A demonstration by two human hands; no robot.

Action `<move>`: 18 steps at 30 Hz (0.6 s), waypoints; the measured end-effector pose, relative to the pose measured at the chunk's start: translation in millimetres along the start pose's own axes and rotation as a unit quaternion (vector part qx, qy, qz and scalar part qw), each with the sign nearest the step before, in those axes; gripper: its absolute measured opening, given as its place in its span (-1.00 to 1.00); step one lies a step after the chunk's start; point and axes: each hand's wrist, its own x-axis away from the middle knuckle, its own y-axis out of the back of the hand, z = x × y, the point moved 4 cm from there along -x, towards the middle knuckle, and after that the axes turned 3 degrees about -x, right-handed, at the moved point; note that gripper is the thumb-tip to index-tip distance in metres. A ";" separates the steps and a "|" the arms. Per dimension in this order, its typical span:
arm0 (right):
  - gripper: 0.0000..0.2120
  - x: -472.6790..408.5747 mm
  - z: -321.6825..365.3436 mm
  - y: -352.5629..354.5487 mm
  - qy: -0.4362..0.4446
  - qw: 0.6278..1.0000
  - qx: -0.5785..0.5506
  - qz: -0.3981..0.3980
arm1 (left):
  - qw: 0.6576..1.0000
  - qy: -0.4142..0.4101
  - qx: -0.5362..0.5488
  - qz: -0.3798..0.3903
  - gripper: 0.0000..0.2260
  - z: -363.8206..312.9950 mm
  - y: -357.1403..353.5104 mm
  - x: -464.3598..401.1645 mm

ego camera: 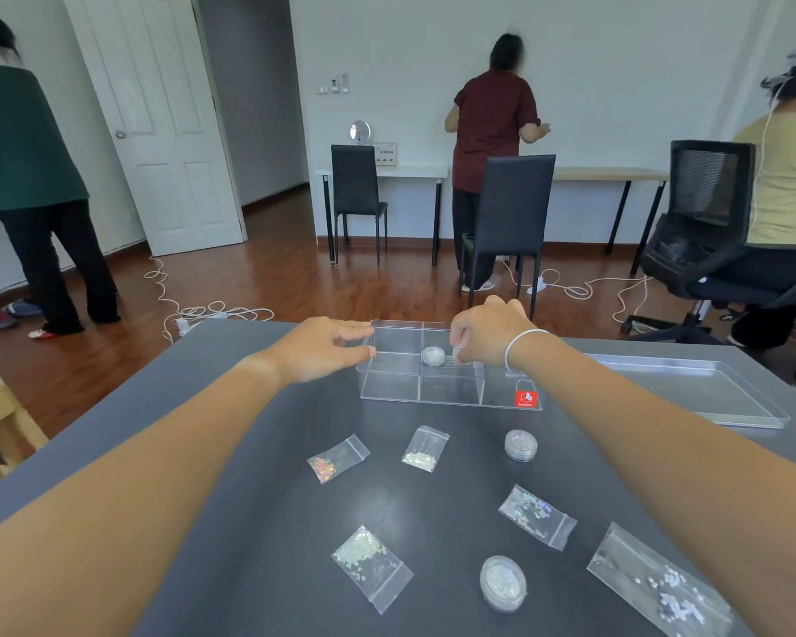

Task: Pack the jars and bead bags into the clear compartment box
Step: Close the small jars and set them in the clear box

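Placement in progress: pinching a small jar (459, 354) in the fingertips of the right hand (488, 335), just over the back row of the clear compartment box (451, 397), close beside a second jar (434, 355) already sitting in there. Bracing the box's left end with the left hand (327, 349), fingers loosely extended against the wall and rim, gripping nothing.

Doing this well, by the look of it:
- Pressing lightly with the bracing hand, since the light plastic box is probably liable to slide on the smooth dark table (258, 452).
- Lowering the jar flat, lid up, and clearing the divider before letting go. Cannot tell from here which side of the divider it is hanging over.
- Opening the pinch only once the jar is touching the floor of its cell, not dropping it against its neighbour.

Waiting on the table: two jars, one near the box (520, 445) and one nearer the body (503, 582), plus five bead bags (426, 449) scattered between them. Leaving the front cells free for those flat bags looks sensible.
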 end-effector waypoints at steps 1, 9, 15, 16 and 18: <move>-0.85 -0.3 0.9 0.7 0.000 1.000 0.008 0.001 | 1.000 0.002 0.005 0.001 -0.60 0.3 -0.6 0.5; -0.81 -0.4 3.7 2.2 0.004 1.000 0.020 0.009 | 1.000 0.002 -0.007 0.009 -0.59 -0.4 -0.2 0.2; -0.92 -2.2 -1.0 -1.5 0.011 1.000 -0.006 -0.014 | 1.000 0.000 -0.010 0.008 -0.58 1.3 -0.2 -0.9; -0.95 -1.5 -1.8 -1.4 0.013 1.000 -0.009 -0.022 | 1.000 -0.001 -0.011 0.009 -0.58 1.6 -0.3 -1.0; -0.96 0.4 -2.2 0.3 0.018 0.999 -0.014 -0.046 | 1.000 -0.003 -0.016 0.008 -0.59 1.4 -0.3 -1.6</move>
